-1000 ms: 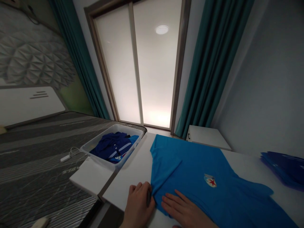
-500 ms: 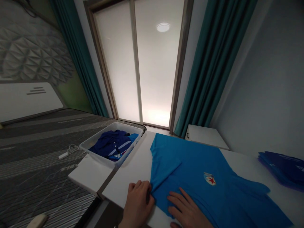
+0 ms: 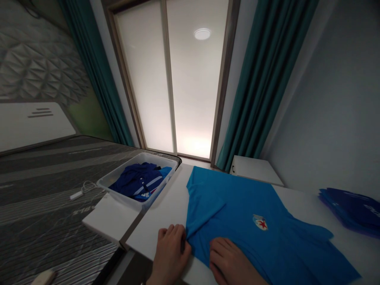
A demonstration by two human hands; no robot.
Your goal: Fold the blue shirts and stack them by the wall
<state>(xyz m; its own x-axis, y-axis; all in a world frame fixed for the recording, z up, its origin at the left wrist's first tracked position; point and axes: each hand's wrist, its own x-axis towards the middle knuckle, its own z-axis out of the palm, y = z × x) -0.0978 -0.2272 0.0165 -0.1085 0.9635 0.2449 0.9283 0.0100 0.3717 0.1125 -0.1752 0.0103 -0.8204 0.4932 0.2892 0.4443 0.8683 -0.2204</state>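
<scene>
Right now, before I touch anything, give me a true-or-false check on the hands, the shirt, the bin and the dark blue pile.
1. The clear bin holds clothes. True.
2. The right hand is in the bin. False: it is on the blue shirt.
3. The left hand is at the shirt's edge. True.
4. The shirt's front is plain. False: it bears an emblem with a red star.
5. The dark blue pile lies right of the shirt. True.

No text readable. Light-blue T-shirt (image 3: 237,198): chest crest (image 3: 260,223) with red star, lettering at top too small. Folded dark-blue garments (image 3: 347,209): white lettering (image 3: 372,209) near right edge, illegible. Clothes (image 3: 135,178) in plastic bin (image 3: 126,199): white letters (image 3: 145,195), unclear. Mattress (image 3: 59,225): pale letters (image 3: 83,211), blurred.
</scene>
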